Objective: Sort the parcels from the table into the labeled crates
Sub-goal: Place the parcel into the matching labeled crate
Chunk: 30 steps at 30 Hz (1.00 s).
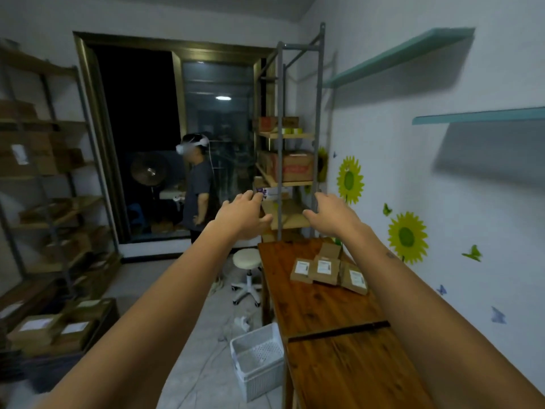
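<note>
Several small brown cardboard parcels (327,270) with white labels lie in a cluster at the far end of the wooden table (330,317). Both my arms stretch forward, raised well above the table. My left hand (243,215) is open with fingers spread and holds nothing. My right hand (331,214) is also open and empty, palm facing inward. A white slatted plastic crate (258,358) stands on the floor against the table's left side; I cannot see a label on it.
A metal shelf rack (295,160) with boxes stands beyond the table. A white stool (247,261) is on the floor left of the table. Another person (197,190) wearing a headset stands by the dark doorway. Shelves with boxes (44,329) line the left wall.
</note>
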Motion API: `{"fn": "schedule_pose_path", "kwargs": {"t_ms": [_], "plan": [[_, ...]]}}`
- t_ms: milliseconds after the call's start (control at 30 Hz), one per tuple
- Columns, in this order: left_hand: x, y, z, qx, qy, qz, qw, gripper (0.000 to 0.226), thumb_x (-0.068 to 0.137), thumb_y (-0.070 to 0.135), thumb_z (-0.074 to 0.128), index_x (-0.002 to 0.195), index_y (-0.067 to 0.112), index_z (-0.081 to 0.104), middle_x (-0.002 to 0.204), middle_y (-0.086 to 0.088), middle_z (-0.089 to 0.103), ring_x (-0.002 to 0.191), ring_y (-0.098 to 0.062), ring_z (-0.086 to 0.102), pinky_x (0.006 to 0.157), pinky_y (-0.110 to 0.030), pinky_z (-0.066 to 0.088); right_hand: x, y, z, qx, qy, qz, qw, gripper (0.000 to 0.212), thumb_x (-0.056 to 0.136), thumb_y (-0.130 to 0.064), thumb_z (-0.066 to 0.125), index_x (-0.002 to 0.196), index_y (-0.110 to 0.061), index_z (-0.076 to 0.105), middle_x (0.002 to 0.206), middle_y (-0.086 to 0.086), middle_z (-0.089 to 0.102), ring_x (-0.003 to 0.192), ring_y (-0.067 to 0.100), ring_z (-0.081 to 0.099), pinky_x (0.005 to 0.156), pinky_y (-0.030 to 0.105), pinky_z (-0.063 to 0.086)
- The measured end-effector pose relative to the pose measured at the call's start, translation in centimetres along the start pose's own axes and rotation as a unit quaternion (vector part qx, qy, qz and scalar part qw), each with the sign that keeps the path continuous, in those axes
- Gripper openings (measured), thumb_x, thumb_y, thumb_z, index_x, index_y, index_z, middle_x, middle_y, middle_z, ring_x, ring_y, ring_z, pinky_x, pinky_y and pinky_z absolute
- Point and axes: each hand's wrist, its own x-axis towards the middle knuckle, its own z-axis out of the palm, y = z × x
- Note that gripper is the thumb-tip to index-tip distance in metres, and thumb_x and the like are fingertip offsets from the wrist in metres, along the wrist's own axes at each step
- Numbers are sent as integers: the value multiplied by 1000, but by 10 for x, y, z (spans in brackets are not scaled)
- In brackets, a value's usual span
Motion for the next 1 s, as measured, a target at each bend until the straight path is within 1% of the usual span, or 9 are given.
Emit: {"fn": "schedule_pose_path", "kwargs": {"t_ms": [233, 400, 600, 700, 767, 833, 900, 933, 1000], "plan": [[180, -63, 116, -28, -27, 32, 999, 72, 102, 53, 41, 159, 16, 17, 165, -8, 19, 150, -28, 23, 119, -53, 26, 169, 34, 108, -12, -14, 38, 999, 62, 103, -43, 48, 152, -8, 35, 148, 19, 44, 133, 38, 46, 104, 47, 46], [344, -102, 189, -51, -55, 64, 995, 70, 101, 54, 41, 157, 16, 22, 162, -9, 26, 145, -29, 32, 114, -49, 34, 298, 61, 176, -8, -23, 90, 996, 61, 102, -39, 49, 151, -6, 35, 148, 23, 44, 135, 40, 43, 107, 46, 43], [484, -76, 278, -83, -126, 121, 981, 69, 102, 54, 38, 157, 16, 22, 162, -10, 27, 144, -31, 34, 114, -46, 36, 408, 132, 237, 17, -8, 172, 985, 59, 103, -41, 49, 148, -4, 39, 145, 24, 46, 133, 41, 45, 106, 45, 42], [554, -58, 356, -85, -170, 134, 973, 70, 103, 53, 38, 159, 18, 16, 165, -9, 20, 148, -30, 28, 118, -48, 30, 460, 187, 297, 43, -27, 228, 972, 55, 102, -37, 51, 147, -7, 41, 145, 25, 45, 131, 41, 48, 103, 45, 46], [593, -44, 413, -82, -203, 147, 965, 69, 103, 52, 38, 159, 18, 17, 166, -9, 18, 150, -29, 24, 120, -48, 27, 487, 231, 347, 67, -40, 268, 960, 52, 101, -37, 51, 142, -6, 45, 137, 23, 51, 127, 41, 51, 101, 45, 47], [621, -32, 469, -84, -243, 160, 953, 67, 104, 52, 38, 159, 19, 18, 166, -9, 19, 149, -29, 26, 120, -46, 28, 505, 267, 391, 90, -49, 297, 949, 48, 100, -41, 48, 139, -12, 48, 130, 17, 56, 123, 36, 55, 101, 45, 47], [647, -16, 533, -89, -293, 170, 937, 65, 104, 52, 38, 159, 23, 17, 166, -7, 20, 149, -29, 27, 119, -45, 27, 518, 302, 435, 116, -63, 321, 938, 42, 101, -37, 48, 139, -20, 50, 126, 5, 59, 118, 25, 57, 98, 38, 47], [655, -11, 557, -91, -309, 180, 929, 63, 104, 52, 37, 158, 26, 18, 165, -5, 22, 148, -29, 28, 119, -46, 28, 520, 314, 452, 120, -73, 332, 933, 42, 102, -33, 48, 142, -20, 49, 126, 1, 57, 117, 23, 56, 94, 35, 45], [676, 9, 615, -102, -350, 193, 911, 57, 104, 51, 36, 156, 29, 24, 161, -5, 30, 142, -29, 37, 113, -45, 36, 531, 351, 496, 109, -107, 376, 914, 44, 104, -33, 47, 143, -15, 47, 136, 10, 56, 120, 31, 55, 95, 39, 44]]}}
